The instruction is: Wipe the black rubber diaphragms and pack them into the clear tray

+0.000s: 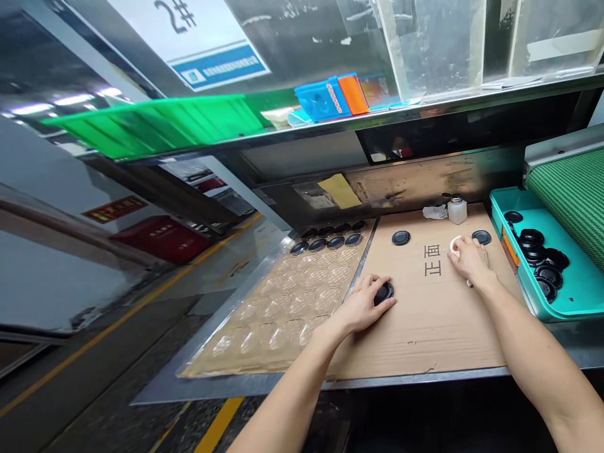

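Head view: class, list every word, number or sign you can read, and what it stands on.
"2#": white sign, top.
"正面": cardboard sheet, turned sideways.
Blue strip below "2#": too blurred.
Red sign, left wall: too blurred.
Red box near it: too small.

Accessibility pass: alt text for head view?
Over a cardboard sheet, a person's left hand grasps a black disc and the right hand holds a small white object. A clear blister tray, partly filled with black discs, lies left; a teal bin of black parts sits right.
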`<control>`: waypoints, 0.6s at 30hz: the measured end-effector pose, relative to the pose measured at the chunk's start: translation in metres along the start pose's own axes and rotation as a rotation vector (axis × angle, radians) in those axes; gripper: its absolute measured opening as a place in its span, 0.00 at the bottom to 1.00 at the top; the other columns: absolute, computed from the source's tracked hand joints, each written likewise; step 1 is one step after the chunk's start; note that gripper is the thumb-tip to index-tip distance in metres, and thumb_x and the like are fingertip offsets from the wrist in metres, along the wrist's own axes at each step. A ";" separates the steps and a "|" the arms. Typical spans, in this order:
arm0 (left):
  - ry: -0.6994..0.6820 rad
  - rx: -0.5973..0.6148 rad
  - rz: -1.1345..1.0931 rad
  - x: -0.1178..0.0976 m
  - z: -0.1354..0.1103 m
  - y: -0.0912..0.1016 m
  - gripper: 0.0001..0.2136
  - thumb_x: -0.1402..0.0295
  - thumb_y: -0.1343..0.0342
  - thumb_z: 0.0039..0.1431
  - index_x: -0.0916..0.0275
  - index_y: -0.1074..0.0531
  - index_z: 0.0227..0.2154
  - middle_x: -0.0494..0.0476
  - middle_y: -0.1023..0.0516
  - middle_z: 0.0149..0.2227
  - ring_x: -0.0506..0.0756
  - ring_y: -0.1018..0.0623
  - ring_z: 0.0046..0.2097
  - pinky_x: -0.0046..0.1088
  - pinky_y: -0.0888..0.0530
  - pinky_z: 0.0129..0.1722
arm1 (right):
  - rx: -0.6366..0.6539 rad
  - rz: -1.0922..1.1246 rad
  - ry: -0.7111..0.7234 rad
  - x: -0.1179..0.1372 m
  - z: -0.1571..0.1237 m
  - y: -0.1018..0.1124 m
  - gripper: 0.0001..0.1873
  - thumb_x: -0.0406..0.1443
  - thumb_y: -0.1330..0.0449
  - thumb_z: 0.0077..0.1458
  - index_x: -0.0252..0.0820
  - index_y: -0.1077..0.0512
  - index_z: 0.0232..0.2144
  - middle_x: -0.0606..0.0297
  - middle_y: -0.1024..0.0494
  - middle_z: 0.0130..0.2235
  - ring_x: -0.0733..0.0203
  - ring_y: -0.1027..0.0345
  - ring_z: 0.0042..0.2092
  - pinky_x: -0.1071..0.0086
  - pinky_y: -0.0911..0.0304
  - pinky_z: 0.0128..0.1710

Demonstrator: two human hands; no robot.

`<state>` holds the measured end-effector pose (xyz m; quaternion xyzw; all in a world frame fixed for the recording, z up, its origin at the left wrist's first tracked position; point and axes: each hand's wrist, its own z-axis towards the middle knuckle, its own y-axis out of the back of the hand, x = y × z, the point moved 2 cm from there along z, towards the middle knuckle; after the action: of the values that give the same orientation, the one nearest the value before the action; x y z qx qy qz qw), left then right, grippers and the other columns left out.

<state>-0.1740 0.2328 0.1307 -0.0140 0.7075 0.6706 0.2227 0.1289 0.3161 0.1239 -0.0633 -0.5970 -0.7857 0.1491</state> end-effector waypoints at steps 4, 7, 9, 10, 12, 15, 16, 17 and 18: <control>-0.083 0.065 -0.050 0.008 0.001 0.013 0.23 0.58 0.46 0.60 0.57 0.29 0.57 0.63 0.28 0.57 0.64 0.28 0.59 0.42 0.36 0.64 | 0.024 -0.052 -0.039 0.008 -0.003 0.008 0.13 0.42 0.44 0.64 0.42 0.26 0.45 0.51 0.25 0.51 0.46 0.33 0.50 0.59 0.38 0.47; -0.104 0.099 -0.046 0.018 0.005 0.021 0.26 0.59 0.44 0.56 0.54 0.29 0.58 0.61 0.27 0.59 0.65 0.28 0.61 0.42 0.35 0.64 | 0.089 -0.051 0.033 0.015 -0.005 0.012 0.12 0.40 0.44 0.63 0.42 0.26 0.44 0.51 0.23 0.48 0.48 0.32 0.50 0.60 0.39 0.49; -0.099 0.113 -0.009 0.018 0.011 0.029 0.30 0.57 0.40 0.52 0.54 0.30 0.60 0.61 0.27 0.61 0.66 0.28 0.61 0.43 0.33 0.62 | 0.129 -0.014 0.136 0.020 -0.007 0.011 0.11 0.40 0.43 0.62 0.43 0.26 0.44 0.55 0.22 0.48 0.49 0.31 0.51 0.60 0.40 0.51; -0.100 0.101 0.014 0.014 0.017 0.033 0.32 0.56 0.39 0.51 0.54 0.31 0.61 0.61 0.28 0.62 0.67 0.29 0.62 0.43 0.32 0.62 | 0.144 0.005 0.183 0.023 -0.008 0.011 0.11 0.40 0.42 0.61 0.44 0.26 0.44 0.56 0.21 0.47 0.50 0.31 0.51 0.61 0.40 0.51; -0.129 0.031 0.041 -0.006 0.034 0.043 0.33 0.51 0.40 0.52 0.54 0.31 0.61 0.62 0.29 0.63 0.68 0.29 0.62 0.44 0.32 0.61 | 0.159 0.023 0.236 0.027 -0.010 0.009 0.12 0.42 0.42 0.61 0.44 0.25 0.43 0.57 0.21 0.47 0.51 0.30 0.50 0.60 0.40 0.51; -0.229 -0.082 0.017 -0.062 0.080 0.050 0.28 0.48 0.48 0.61 0.57 0.29 0.59 0.62 0.26 0.61 0.65 0.28 0.61 0.41 0.33 0.61 | 0.157 0.012 0.226 0.032 -0.011 0.007 0.16 0.47 0.42 0.62 0.44 0.25 0.45 0.56 0.20 0.46 0.50 0.29 0.50 0.58 0.39 0.52; -0.258 -0.084 0.004 -0.085 0.100 0.048 0.27 0.49 0.50 0.62 0.58 0.28 0.57 0.62 0.24 0.59 0.64 0.27 0.60 0.39 0.32 0.60 | 0.162 0.010 0.218 0.033 -0.010 0.007 0.17 0.47 0.42 0.62 0.44 0.25 0.45 0.55 0.20 0.47 0.49 0.29 0.50 0.58 0.39 0.52; -0.271 -0.066 0.000 -0.109 0.120 0.043 0.26 0.50 0.50 0.63 0.59 0.28 0.56 0.62 0.23 0.56 0.63 0.25 0.58 0.38 0.30 0.58 | 0.177 0.006 0.212 0.035 -0.009 0.005 0.17 0.47 0.43 0.63 0.43 0.24 0.46 0.54 0.20 0.47 0.48 0.29 0.51 0.57 0.38 0.52; -0.275 -0.046 0.008 -0.132 0.140 0.036 0.25 0.51 0.51 0.63 0.60 0.27 0.55 0.62 0.22 0.56 0.63 0.24 0.57 0.38 0.30 0.57 | 0.193 0.001 0.205 0.036 -0.008 0.003 0.17 0.46 0.43 0.63 0.42 0.24 0.46 0.53 0.20 0.47 0.48 0.29 0.51 0.57 0.37 0.52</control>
<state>-0.0250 0.3336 0.2090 0.0759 0.6548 0.6831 0.3144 0.0967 0.3018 0.1347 0.0316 -0.6516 -0.7268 0.2151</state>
